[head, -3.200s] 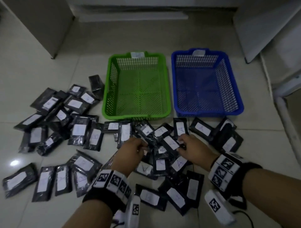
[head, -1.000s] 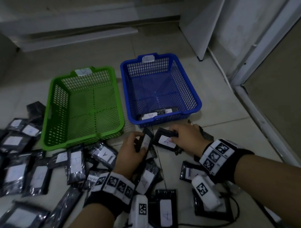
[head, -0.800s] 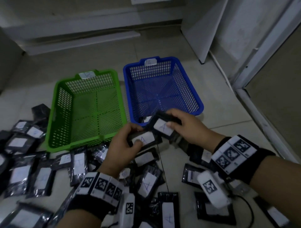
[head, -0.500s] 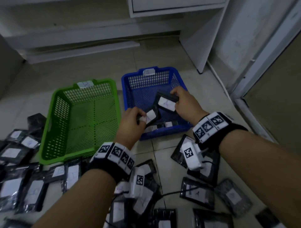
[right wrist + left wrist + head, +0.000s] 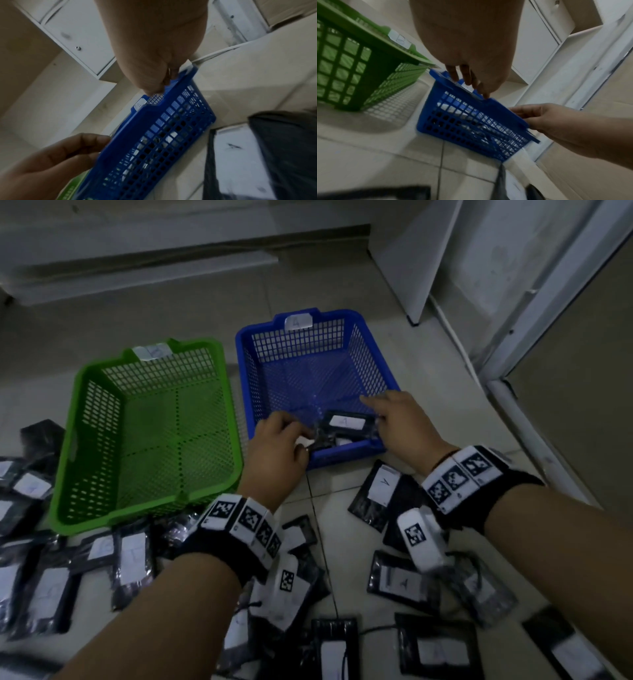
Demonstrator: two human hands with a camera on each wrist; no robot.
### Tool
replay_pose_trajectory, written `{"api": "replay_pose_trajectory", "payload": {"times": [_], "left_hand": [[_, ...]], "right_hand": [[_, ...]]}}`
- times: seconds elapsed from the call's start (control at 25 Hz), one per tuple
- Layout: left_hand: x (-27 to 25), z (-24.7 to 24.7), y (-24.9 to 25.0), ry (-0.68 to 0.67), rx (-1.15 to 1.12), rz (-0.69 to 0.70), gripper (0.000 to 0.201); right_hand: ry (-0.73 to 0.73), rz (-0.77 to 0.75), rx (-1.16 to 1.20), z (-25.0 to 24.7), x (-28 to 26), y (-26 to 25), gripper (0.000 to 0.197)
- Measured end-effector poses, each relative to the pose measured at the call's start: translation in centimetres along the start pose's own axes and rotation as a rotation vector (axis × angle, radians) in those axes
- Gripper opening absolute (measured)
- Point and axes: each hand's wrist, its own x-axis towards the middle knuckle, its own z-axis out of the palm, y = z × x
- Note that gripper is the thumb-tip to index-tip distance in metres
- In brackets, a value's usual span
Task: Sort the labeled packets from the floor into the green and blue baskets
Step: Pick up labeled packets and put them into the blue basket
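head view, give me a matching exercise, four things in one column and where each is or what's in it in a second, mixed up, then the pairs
1. green basket
2. blue basket
3. left hand
4. right hand

a. over the blue basket's near right corner, fingers extended
b. holds no packets
c. at the blue basket's near left rim
d. has black packets at its near end

Pairs: 1-b, 2-d, 3-c, 4-a

My left hand sits mid-frame, fingers loosely curled; my right hand beside it, fingers extended.
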Motion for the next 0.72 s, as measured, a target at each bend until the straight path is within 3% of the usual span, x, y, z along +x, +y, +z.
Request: {"api": "replay_pose_trajectory", "payload": {"times": [0.08,0.16,0.24,0.28,0.36,0.48,0.6,0.72], "left_hand": [[-2.0,0.5,2.2,0.092,-0.005,0.06,0.017],[-4.0,2.4,4.1,0.063,0.023,0.065,0.015],[-5.3,5.2,5.3,-0.064,0.009,0.006,0.019],[-5.6,6.7,5.6,-0.138,-0.009,-0.05,0.025],[-5.8,8.6,6.1,-0.248,-0.053,-0.184,0.041],[-5.8,10.1,6.6,-0.301,-0.061,-0.293,0.054],[-5.0,9.8,6.9,-0.357,-0.164,-0.382,0.05],[-4.4,6.6,7.2,-0.41,-0.185,-0.332,0.024]], "right_hand": [[0.23,0.031,0.097,-1.3,-3.9,0.6,0.042],[0.27,0.172,0.135,-1.8,-7.9,1.7,0.033],[0.112,0.348,0.113,-1.4,-10.6,3.2,0.031],[-0.025,0.417,0.029,-1.1,-11.5,3.8,0.045],[-0.292,0.431,-0.096,-0.8,-12.5,4.7,0.086],[-0.407,0.378,-0.14,-0.4,-13.2,4.9,0.111],[-0.403,0.436,-0.141,-0.4,-12.8,4.7,0.097],[-0.43,0.416,0.043,-2.4,-11.5,3.5,0.056]]}}
